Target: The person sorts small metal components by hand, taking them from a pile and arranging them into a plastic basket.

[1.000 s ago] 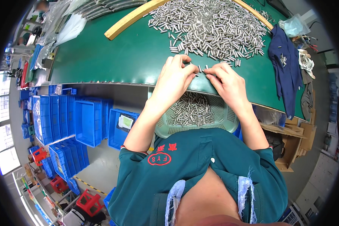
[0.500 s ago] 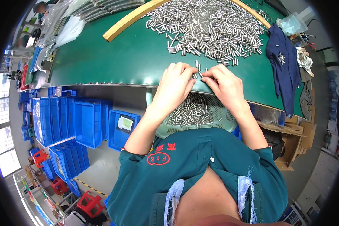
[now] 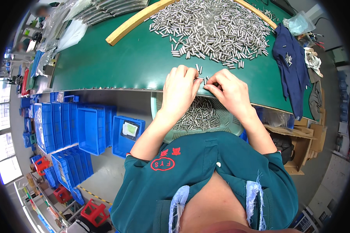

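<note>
Steel pin [image 3: 200,79], lying crosswise, pinched between left hand [image 3: 180,92] and right hand [image 3: 229,91].

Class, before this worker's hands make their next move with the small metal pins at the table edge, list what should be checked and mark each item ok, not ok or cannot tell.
1. Left hand at the table edge, fingers on pins: ok.
2. Right hand opposite it, fingertips meeting the left's: ok.
3. Number of pins pinched between the fingers: cannot tell, too small.
4. Perforated basket under the edge, below the hands, holding pins: ok.
5. Pile of metal pins within reach ahead on the green mat: ok.
6. Wooden strip walling in the pile's far left side: ok.
</note>
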Demonstrator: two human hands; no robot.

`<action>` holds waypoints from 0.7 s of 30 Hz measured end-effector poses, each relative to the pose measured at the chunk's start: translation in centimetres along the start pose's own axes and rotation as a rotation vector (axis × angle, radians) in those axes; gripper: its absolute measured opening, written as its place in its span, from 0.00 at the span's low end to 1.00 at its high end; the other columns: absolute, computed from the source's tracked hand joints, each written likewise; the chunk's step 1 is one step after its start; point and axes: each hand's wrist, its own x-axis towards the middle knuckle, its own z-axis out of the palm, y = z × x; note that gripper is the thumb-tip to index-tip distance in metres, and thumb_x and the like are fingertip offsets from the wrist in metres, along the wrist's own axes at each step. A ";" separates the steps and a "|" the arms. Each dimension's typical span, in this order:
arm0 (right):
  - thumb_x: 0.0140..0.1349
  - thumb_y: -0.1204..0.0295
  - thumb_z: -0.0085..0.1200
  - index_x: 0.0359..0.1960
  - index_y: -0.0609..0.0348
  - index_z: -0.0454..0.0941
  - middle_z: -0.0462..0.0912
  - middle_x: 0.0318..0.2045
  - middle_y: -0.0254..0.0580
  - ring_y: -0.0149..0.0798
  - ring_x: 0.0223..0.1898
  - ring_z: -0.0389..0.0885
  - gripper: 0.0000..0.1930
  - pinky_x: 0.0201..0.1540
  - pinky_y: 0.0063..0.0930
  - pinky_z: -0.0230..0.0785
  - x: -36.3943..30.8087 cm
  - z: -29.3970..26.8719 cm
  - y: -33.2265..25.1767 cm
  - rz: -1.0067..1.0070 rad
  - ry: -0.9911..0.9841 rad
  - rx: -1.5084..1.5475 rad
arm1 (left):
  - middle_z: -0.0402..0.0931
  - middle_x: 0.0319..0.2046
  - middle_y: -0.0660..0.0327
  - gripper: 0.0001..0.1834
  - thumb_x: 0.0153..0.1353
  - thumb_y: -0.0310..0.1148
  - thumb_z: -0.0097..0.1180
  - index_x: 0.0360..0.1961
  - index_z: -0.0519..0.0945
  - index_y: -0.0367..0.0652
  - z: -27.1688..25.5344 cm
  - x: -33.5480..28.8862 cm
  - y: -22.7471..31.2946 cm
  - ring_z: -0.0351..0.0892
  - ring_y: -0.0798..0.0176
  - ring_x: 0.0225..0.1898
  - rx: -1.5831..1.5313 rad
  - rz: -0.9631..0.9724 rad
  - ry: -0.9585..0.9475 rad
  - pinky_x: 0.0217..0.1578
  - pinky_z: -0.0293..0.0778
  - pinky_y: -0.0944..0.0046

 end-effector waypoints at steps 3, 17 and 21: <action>0.54 0.66 0.63 0.34 0.51 0.80 0.77 0.29 0.33 0.38 0.29 0.80 0.08 0.31 0.32 0.72 0.1 -0.4 -0.3 0.034 -0.048 0.029 | 0.71 0.32 0.58 0.08 0.55 0.33 0.61 0.34 0.77 0.43 -0.3 -0.3 0.2 0.72 0.55 0.36 0.038 -0.030 0.000 0.39 0.71 0.56; 0.55 0.67 0.61 0.33 0.51 0.78 0.76 0.32 0.32 0.38 0.31 0.80 0.06 0.33 0.33 0.73 -0.3 -2.6 0.1 0.054 -0.107 -0.064 | 0.72 0.33 0.60 0.07 0.56 0.30 0.59 0.36 0.79 0.45 -2.3 -0.9 -0.5 0.74 0.55 0.36 -0.057 0.045 -0.106 0.39 0.71 0.57; 0.54 0.64 0.63 0.32 0.54 0.77 0.76 0.32 0.34 0.38 0.31 0.80 0.10 0.33 0.33 0.73 -0.3 -2.2 0.4 0.099 -0.110 -0.112 | 0.73 0.32 0.59 0.06 0.57 0.30 0.58 0.36 0.78 0.44 -2.0 -0.2 -0.5 0.74 0.55 0.37 0.034 -0.042 -0.099 0.39 0.72 0.57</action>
